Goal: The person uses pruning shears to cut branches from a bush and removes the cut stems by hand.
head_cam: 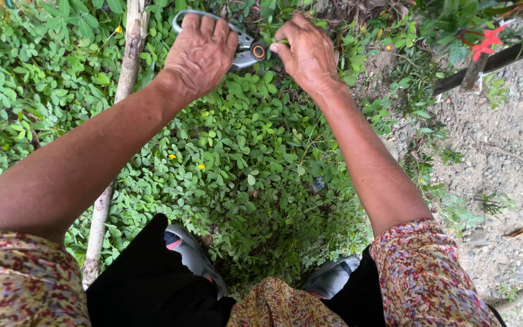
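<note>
My left hand [200,53] is closed around the grey handles of a pair of garden shears [248,51] with an orange pivot, held over low green ground cover [237,157]. My right hand [305,53] sits just right of the shears' pivot, its fingers pinched on a green stem or leaves there. The blades are hidden behind my right hand and the foliage. Both forearms reach forward from flowered sleeves.
A thin pale wooden stake [129,66] runs up the left side. Bare gravelly soil [503,157] lies at the right, with a dark pipe [497,59] and a red flower [485,41] above it. My grey shoes [190,254] stand in the leaves below.
</note>
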